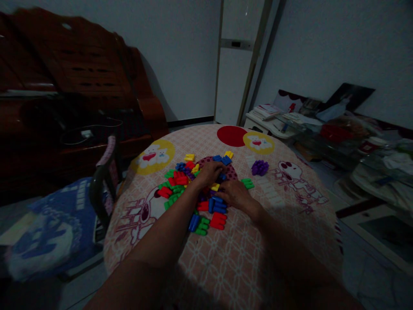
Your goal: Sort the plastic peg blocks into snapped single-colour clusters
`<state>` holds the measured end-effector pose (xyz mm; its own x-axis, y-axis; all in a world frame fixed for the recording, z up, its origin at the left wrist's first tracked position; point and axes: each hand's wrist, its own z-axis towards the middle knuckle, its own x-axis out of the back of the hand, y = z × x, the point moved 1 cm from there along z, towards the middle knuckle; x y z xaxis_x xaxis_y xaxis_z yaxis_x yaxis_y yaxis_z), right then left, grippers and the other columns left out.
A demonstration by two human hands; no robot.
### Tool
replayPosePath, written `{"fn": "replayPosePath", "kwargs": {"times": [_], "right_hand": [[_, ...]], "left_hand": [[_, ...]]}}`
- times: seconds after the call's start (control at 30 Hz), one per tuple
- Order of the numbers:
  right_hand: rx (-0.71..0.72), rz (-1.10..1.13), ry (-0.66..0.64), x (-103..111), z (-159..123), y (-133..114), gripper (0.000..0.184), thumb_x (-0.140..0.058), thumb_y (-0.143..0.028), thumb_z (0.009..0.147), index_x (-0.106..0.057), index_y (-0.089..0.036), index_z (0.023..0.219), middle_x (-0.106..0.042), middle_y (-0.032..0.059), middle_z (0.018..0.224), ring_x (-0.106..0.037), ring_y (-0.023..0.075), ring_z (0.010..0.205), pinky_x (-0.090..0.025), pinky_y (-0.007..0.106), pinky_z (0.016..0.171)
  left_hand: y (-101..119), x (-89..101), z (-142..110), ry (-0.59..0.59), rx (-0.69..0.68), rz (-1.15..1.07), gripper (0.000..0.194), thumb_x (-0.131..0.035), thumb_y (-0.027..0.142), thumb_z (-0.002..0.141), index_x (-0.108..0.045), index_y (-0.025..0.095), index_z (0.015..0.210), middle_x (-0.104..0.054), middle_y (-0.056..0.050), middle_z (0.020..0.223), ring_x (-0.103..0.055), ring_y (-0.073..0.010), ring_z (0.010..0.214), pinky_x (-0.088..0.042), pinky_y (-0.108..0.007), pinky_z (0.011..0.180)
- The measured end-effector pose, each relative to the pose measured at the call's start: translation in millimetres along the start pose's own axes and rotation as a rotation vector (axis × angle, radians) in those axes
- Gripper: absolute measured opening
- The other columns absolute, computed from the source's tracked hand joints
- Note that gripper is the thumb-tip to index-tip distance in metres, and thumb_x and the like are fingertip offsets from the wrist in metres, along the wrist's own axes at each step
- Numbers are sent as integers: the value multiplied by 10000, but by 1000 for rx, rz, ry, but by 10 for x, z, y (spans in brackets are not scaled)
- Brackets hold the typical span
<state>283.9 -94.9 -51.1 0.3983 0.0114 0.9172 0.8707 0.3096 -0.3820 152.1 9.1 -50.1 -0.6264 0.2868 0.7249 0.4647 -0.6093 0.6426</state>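
Several plastic toy building blocks in red, green, blue, yellow and purple lie in a loose pile on a round table. My left hand (210,173) reaches over the pile with fingers curled downward, close to a blue block (222,176). Just nearer and to the right, my right hand (235,192) has its fingers bent in among the blocks, beside a yellow block (215,187). What lies between the fingertips of either hand is hidden. Blue blocks (217,205) and a red block (218,221) sit in front of the hands.
A purple cluster of blocks (260,168) and a green block (248,183) lie right of the pile on the patterned tablecloth (222,267). A chair (105,185) stands at the left, a wooden sofa (87,69) behind it. A cluttered glass-topped cabinet (309,133) runs along the right.
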Motion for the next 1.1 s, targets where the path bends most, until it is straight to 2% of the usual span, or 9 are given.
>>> {"fn": "replayPosePath", "kwargs": {"times": [0.07, 0.13, 0.3, 0.43, 0.63, 0.8, 0.93, 1.03, 1.1], "right_hand": [[-23, -52, 5, -68, 3, -14, 236, -720, -433, 863, -735, -202, 813, -737, 111, 815, -665, 232, 760, -361, 292, 632], [-50, -19, 10, -74, 3, -2, 237, -771, -443, 817, -720, -212, 811, -729, 88, 802, -657, 223, 759, -359, 286, 633], [-126, 182, -18, 53, -19, 57, 213, -815, -261, 727, -622, -201, 660, -636, -17, 647, -573, 145, 630, -322, 251, 581], [-162, 270, -47, 187, -57, 134, 256, -775, -171, 670, -537, -195, 581, -542, -57, 556, -484, 109, 552, -278, 244, 540], [-153, 551, 126, 321, -68, 197, 192, -679, -208, 659, -493, -207, 610, -515, -71, 569, -462, 102, 563, -306, 228, 535], [-163, 582, 260, 332, -38, 219, 196, -655, -215, 595, -459, -215, 594, -471, -76, 555, -419, 98, 553, -298, 230, 523], [-237, 566, 268, 313, -33, 296, 178, -646, -212, 562, -471, -220, 597, -499, -69, 541, -461, 109, 523, -306, 230, 502], [-315, 596, 240, 293, -34, 339, 171, -621, -210, 560, -464, -231, 621, -521, -71, 515, -510, 127, 483, -324, 233, 483], [-314, 561, 258, 284, -31, 354, 173, -618, -206, 553, -457, -232, 611, -516, -70, 510, -509, 128, 485, -323, 235, 482]], "left_hand": [[-12, 3, 2, 8, 18, -7, 345, -473, 86, 852, -762, 161, 1025, -759, -78, 1027, -689, -218, 973, -522, -349, 942], [-24, 6, 4, 17, 30, -24, 356, -463, 80, 847, -763, 158, 1021, -764, -71, 1000, -694, -208, 940, -529, -332, 914], [-31, 24, 8, 35, 39, -29, 337, -470, 107, 849, -771, 173, 985, -771, -55, 978, -702, -200, 918, -532, -303, 867], [-18, 41, -2, 51, 30, -10, 324, -484, 135, 853, -777, 182, 984, -769, -57, 989, -698, -207, 917, -529, -310, 868], [-52, 14, 1, 53, 13, -10, 332, -485, 144, 846, -778, 198, 992, -760, -50, 944, -686, -207, 884, -532, -319, 845], [-80, 6, 7, 46, 12, 8, 324, -490, 144, 855, -771, 182, 1011, -754, -64, 921, -682, -210, 872, -527, -328, 843], [-36, 14, -10, 24, -27, 2, 290, -503, 178, 885, -765, 178, 1009, -764, -67, 992, -685, -212, 932, -516, -329, 870], [62, 23, -37, -9, -119, -50, 285, -532, 300, 928, -759, 186, 1058, -767, -68, 1040, -684, -216, 972, -509, -333, 902], [133, 30, -55, -50, -188, -120, 308, -565, 369, 930, -752, 190, 1097, -764, -72, 1095, -681, -220, 1014, -501, -329, 933]]}}
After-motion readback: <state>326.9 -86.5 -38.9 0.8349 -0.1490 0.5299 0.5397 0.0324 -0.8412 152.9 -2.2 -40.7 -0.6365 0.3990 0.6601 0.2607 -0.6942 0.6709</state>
